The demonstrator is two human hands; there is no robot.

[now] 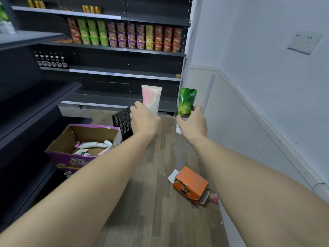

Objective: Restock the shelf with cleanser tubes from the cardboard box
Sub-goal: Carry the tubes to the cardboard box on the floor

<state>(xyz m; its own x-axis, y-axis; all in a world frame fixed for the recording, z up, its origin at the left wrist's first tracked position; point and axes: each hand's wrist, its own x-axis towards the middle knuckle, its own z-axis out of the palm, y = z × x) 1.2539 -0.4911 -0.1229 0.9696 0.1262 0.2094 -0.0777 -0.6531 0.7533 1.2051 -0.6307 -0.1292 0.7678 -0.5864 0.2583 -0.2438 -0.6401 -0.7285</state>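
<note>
My left hand [143,120] grips a pink and white cleanser tube [151,98] by its lower end, held upright. My right hand [193,122] grips a green cleanser tube [186,101] the same way. Both arms stretch forward toward the dark shelf unit [124,75] ahead, whose lower shelves are bare. The purple cardboard box [71,157] stands open on the floor at the left, with several white tubes [96,145] lying inside.
A black plastic crate [122,122] sits on the floor behind the box. An orange carton [191,184] lies open on the wood floor at the right, near the white wall. Cup noodles [124,35] fill an upper shelf. More dark shelving [26,104] runs along the left.
</note>
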